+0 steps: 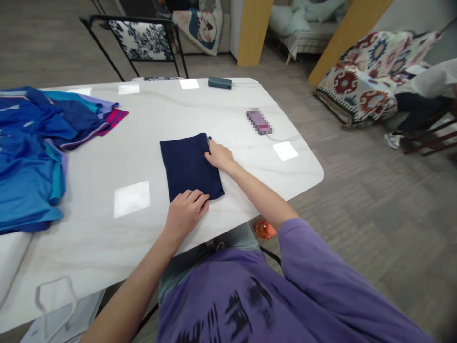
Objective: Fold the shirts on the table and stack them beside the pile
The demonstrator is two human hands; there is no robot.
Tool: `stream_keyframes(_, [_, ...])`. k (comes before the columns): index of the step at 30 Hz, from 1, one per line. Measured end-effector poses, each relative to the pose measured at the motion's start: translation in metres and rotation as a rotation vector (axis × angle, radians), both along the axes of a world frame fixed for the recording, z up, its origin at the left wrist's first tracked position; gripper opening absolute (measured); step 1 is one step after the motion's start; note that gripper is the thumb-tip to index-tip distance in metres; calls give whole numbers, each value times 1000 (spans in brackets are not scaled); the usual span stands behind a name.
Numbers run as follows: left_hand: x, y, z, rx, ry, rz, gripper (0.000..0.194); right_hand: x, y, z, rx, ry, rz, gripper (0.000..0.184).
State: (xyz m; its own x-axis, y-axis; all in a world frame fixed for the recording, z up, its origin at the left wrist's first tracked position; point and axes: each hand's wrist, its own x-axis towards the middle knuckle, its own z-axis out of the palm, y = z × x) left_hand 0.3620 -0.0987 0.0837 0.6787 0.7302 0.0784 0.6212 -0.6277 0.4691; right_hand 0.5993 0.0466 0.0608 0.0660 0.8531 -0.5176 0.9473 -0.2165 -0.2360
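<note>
A piece of dark navy cloth [191,164], folded into a neat square, lies flat on the white table. At its near edge rests my left hand [187,212], its fingers laid over the cloth. My right hand [219,155] is at the far right corner, its thumb on top and its fingers closed about the edge. A small greyish-blue bit shows by those fingertips; I cannot make out what it is. The cloth's underside and inner layers are hidden.
A pile of blue shirts [32,143] covers the table's left end. At the back right are a dark power bank [219,83] and a blurred-out phone [259,121] with a cable. Beyond stands a patterned chair [141,40]. A person [428,90] sits at far right.
</note>
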Motion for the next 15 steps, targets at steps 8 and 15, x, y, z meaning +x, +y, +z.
stream_keyframes(8, [115,-21,31,-85,-130,-242,25,100,-46,52,-47,-37,-15,39])
stream_keyframes(15, [272,-38,58,-167,-187,-388,29,254,-90,96,-72,-264,-250,37])
